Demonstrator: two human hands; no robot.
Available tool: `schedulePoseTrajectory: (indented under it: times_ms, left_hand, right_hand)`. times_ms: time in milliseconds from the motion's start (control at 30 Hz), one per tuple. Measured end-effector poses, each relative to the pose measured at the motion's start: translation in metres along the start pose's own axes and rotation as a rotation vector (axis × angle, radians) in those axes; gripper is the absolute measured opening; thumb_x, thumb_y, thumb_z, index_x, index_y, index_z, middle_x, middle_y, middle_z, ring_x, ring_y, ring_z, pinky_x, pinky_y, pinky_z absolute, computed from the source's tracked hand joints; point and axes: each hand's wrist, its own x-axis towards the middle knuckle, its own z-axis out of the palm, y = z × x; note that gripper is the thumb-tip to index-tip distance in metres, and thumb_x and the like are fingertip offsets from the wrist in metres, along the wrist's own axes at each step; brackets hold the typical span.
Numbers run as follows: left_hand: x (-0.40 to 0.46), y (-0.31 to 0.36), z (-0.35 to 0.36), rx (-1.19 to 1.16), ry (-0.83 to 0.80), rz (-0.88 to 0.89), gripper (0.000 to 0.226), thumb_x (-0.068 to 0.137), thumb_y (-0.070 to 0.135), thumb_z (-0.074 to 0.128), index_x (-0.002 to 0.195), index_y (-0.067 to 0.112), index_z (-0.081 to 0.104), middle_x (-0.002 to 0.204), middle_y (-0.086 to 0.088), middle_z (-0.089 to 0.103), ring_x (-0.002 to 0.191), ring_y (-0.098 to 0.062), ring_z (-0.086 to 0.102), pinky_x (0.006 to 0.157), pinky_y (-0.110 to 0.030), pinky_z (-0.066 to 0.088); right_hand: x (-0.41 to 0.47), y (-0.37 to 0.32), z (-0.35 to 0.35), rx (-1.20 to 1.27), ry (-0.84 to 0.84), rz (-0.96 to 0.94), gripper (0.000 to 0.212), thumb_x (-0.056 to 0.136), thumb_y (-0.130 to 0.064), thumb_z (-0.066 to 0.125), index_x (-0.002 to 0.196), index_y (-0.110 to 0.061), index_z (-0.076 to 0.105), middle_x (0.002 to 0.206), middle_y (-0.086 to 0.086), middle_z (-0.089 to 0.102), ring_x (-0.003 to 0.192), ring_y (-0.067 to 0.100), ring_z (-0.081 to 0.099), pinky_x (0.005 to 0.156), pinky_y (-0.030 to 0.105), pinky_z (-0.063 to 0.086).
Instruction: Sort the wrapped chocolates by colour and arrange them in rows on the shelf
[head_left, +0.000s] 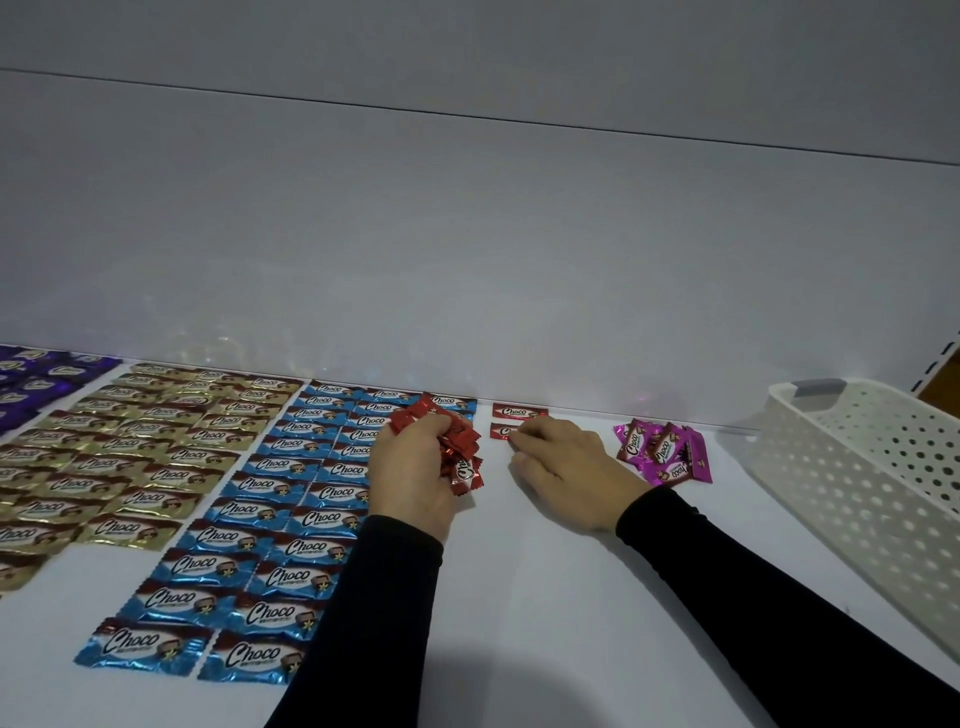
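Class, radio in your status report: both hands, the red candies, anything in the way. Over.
Left hand grips bunch of red candies. Right hand touches second red candy, just nearer than first red candy. Pink candies to the right, apart.

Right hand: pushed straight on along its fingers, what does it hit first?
The lower red candy: fingertips of the right hand seem to touch its right end. Past it, likely the red bunch gripped by the left hand; depth unclear.
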Motion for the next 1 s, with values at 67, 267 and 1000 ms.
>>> schedulePoseTrajectory:
  times_ms: [67,267,1000]
  left_hand:
    - [0.000,-0.001,0.000,0.009,-0.009,0.006,0.014,0.091,0.007,0.067,0.097,0.016,0.058,0.092,-0.009,0.068,0.085,-0.026,0.069,0.079,-0.050,0.059]
    - [-0.002,-0.001,0.001,0.009,-0.019,0.031,0.019,0.091,0.005,0.066,0.088,0.021,0.055,0.086,-0.007,0.067,0.082,-0.023,0.067,0.083,-0.049,0.058]
    - [-0.023,-0.010,0.006,0.320,-0.267,0.280,0.016,0.088,0.012,0.072,0.103,0.017,0.066,0.092,-0.012,0.075,0.083,-0.029,0.072,0.076,-0.052,0.060]
  right_hand:
    - [0.005,0.001,0.003,-0.016,0.010,0.005,0.029,0.100,-0.036,0.027,0.097,-0.019,0.052,0.108,-0.012,0.040,0.099,0.010,0.034,0.089,0.035,0.028]
    - [0.012,0.004,0.005,-0.035,0.021,0.013,0.022,0.102,-0.037,0.029,0.085,-0.027,0.040,0.102,-0.014,0.036,0.097,0.009,0.032,0.085,0.035,0.027]
    - [-0.016,-0.023,-0.029,0.580,0.305,0.206,0.025,0.102,-0.031,0.049,0.111,-0.019,0.069,0.104,-0.004,0.066,0.102,0.011,0.060,0.093,0.031,0.048]
